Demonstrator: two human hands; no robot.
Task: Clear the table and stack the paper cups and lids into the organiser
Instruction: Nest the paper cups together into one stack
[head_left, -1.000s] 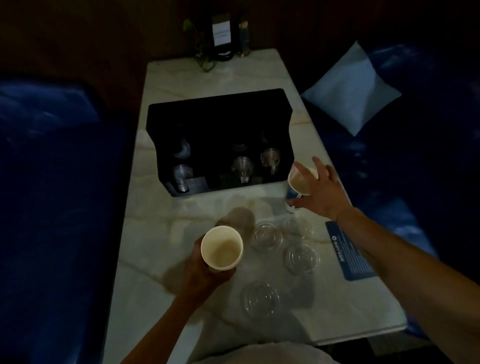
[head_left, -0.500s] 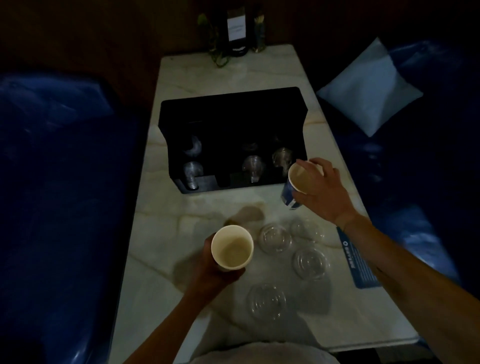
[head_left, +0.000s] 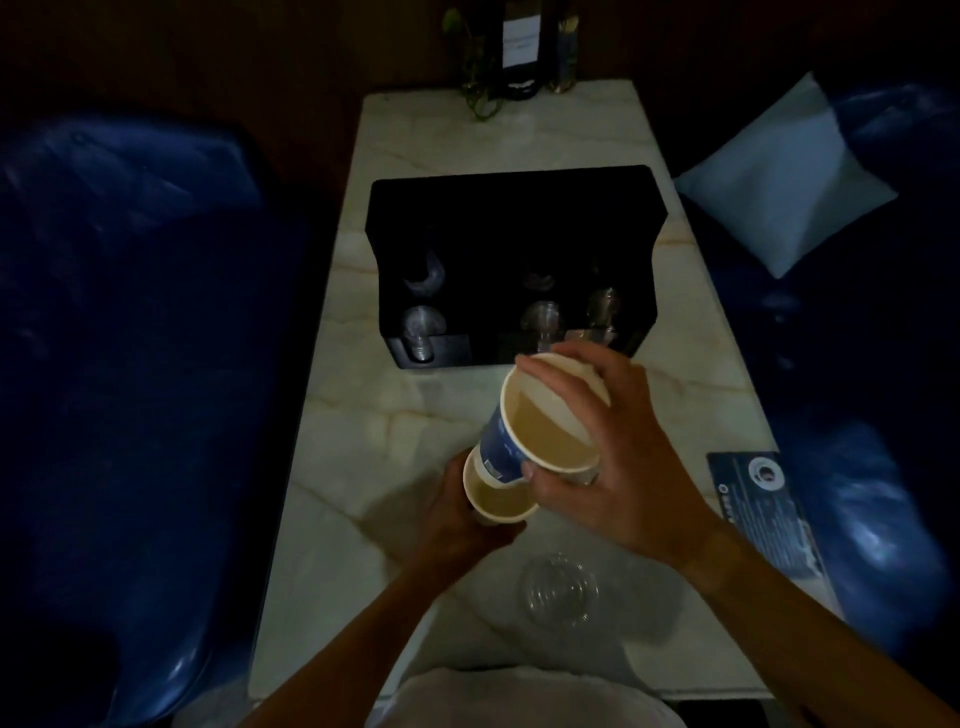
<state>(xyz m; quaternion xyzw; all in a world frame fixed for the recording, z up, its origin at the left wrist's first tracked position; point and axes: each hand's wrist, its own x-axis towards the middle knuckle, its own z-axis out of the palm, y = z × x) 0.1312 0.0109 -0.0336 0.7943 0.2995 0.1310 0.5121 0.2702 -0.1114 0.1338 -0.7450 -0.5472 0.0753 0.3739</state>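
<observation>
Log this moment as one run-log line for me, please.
step: nesting cups | right hand: holds blue cup, tilted, base entering lower cup | left hand: holds lower cup | organiser: behind | lid: on table

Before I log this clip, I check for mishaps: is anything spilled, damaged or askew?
Nothing spilled or damaged. The right hand tilts a blue paper cup into the left hand's cup, not yet seated. One clear lid lies loose.

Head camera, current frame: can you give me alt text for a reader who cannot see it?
Over a dim marble table, the right hand tilts a blue paper cup into the mouth of a second paper cup gripped by the left hand. A black organiser sits beyond them, and a clear lid lies nearer the person.
</observation>
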